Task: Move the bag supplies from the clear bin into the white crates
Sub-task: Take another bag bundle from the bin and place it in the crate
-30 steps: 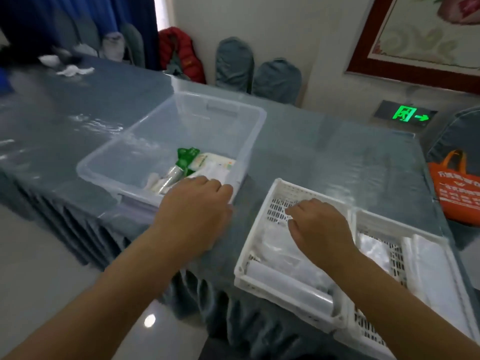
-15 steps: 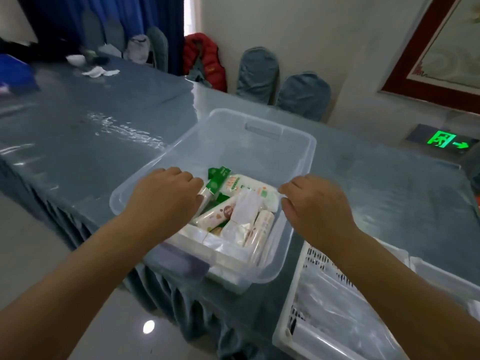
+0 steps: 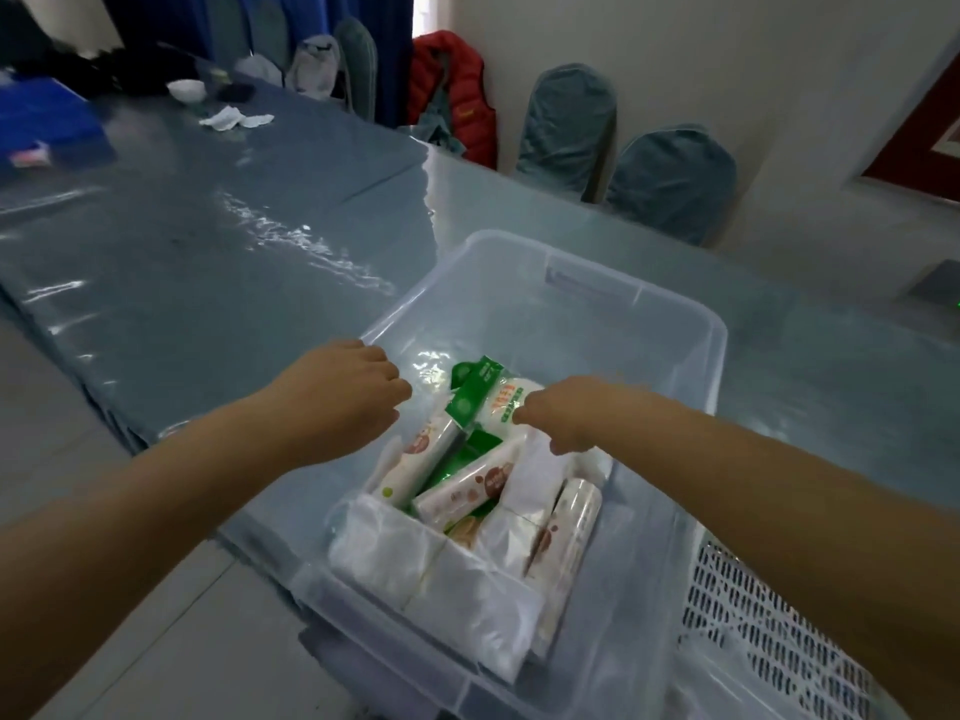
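Packs of folded clear bags [image 3: 415, 569] line the near end of the clear bin [image 3: 675, 324]; printed rolls [image 3: 467, 491] lie piled behind them. A white crate [image 3: 769, 621] shows at near right. Farther in, the left hand [image 3: 343, 397], fingers curled together, rests at the bin's left rim. The right hand [image 3: 566, 413] pinches the green-labelled pack [image 3: 493, 402]. Best to grip the pack's body, not its loose wrapper, before lifting toward the crate.

2 bare forearms enter from lower left and lower right of frame. No sleeves, gloves, rings or watch visible on left hand [image 3: 343, 392] or right hand [image 3: 571, 413].
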Action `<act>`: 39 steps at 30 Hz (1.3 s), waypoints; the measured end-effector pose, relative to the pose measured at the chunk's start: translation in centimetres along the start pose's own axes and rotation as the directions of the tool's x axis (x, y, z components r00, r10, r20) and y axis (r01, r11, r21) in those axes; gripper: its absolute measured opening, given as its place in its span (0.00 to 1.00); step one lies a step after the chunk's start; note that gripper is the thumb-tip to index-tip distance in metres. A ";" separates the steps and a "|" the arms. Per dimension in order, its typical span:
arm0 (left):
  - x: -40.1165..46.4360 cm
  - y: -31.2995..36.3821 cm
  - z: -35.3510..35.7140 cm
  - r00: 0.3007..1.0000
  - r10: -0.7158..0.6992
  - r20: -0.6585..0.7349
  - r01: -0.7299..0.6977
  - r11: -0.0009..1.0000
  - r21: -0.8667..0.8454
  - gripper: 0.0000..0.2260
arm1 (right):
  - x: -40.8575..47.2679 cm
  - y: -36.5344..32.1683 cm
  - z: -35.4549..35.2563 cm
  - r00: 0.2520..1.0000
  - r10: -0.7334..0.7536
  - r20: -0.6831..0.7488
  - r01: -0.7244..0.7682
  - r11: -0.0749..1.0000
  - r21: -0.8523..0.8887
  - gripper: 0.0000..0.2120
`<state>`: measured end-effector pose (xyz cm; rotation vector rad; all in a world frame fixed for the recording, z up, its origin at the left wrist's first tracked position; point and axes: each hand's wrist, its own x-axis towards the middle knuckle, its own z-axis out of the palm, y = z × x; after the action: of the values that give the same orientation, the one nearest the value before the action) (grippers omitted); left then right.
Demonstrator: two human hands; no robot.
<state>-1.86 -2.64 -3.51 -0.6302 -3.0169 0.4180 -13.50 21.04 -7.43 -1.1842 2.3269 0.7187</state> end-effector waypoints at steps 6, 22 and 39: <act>0.4 -0.8 1.4 0.999 0.054 -0.006 -0.054 0.993 -0.106 0.13 | 2.1 -0.6 1.8 0.999 -0.003 -0.040 0.006 0.997 0.071 0.20; 0.4 -1.3 1.3 0.988 0.150 -0.043 -0.156 0.945 -0.286 0.16 | -6.4 -1.0 -4.7 0.959 0.205 -0.194 -0.065 0.830 0.554 0.01; 6.9 -4.0 0.5 0.931 -0.237 -0.277 -0.053 0.664 -0.746 0.06 | -4.3 -8.5 -1.8 0.627 0.771 -0.115 -0.189 0.294 0.937 0.19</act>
<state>-9.78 -3.59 -3.06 -0.4742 -2.7308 -0.9140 -4.37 18.33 -5.68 -0.0590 2.9207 -0.8564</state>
